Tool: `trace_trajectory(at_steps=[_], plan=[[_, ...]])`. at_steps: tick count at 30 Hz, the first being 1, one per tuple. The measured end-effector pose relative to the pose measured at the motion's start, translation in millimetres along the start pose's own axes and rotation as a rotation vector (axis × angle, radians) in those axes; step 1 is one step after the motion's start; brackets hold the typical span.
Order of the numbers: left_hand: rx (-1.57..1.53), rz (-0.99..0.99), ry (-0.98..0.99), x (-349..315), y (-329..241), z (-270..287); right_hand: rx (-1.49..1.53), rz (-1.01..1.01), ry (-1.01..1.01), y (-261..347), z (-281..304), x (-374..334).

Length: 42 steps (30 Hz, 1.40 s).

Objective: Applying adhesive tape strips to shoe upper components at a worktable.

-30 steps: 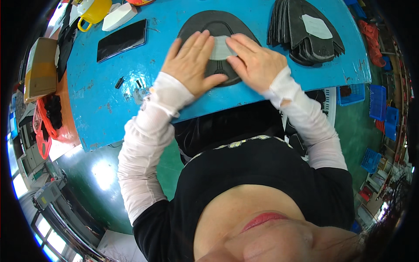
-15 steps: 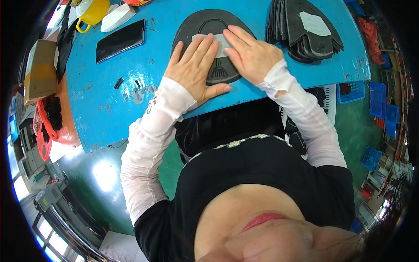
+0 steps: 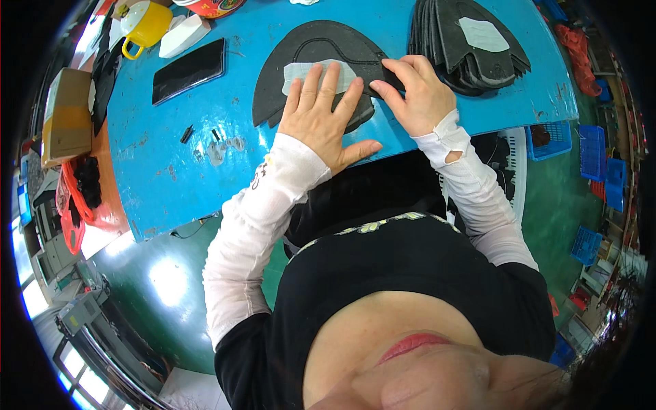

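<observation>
Both hands slid toward 12 o'clock | left hand [image 3: 320, 116] flat, fingers spread, pressing pale patch [image 3: 321, 72] onto black shoe-upper piece [image 3: 316, 48] | right hand [image 3: 417, 96] fingertips pinning piece's edge | blue tabletop [image 3: 178, 143]

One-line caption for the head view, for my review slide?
Both hands press a pale patch onto a black shoe piece on a blue table: left hand flat, right hand at its edge.
</observation>
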<state>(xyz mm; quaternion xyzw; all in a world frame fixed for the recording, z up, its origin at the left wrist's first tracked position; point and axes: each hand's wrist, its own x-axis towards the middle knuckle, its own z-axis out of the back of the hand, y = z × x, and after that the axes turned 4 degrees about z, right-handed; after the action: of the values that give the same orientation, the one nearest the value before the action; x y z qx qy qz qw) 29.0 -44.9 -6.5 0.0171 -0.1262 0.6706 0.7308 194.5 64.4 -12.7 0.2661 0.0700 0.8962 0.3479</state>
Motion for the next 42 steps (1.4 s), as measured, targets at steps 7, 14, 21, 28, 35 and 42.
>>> trace_trajectory(at_steps=[7, 14, 21, 28, 35, 42], plan=[[-0.161, 0.050, -0.088, -2, -2, 5, 0.189, 0.120, -0.172, 8, -6, 6], [-0.220, 0.308, -0.391, -54, 36, 24, 0.782, -0.279, -0.417, -101, 124, 36], [-0.133, 0.342, -0.212, -56, 15, 15, 0.311, -0.252, -0.033, -255, 135, 50], [-0.018, 0.387, -0.178, -30, 16, 15, 0.383, -0.228, -0.350, -146, 128, 46], [0.083, 0.392, -0.237, -23, 7, -4, 1.086, -0.038, 0.148, 44, 36, 61], [-0.017, 0.498, -0.281, -24, -1, 1, 1.547, 0.647, 1.075, 248, -31, 2]])
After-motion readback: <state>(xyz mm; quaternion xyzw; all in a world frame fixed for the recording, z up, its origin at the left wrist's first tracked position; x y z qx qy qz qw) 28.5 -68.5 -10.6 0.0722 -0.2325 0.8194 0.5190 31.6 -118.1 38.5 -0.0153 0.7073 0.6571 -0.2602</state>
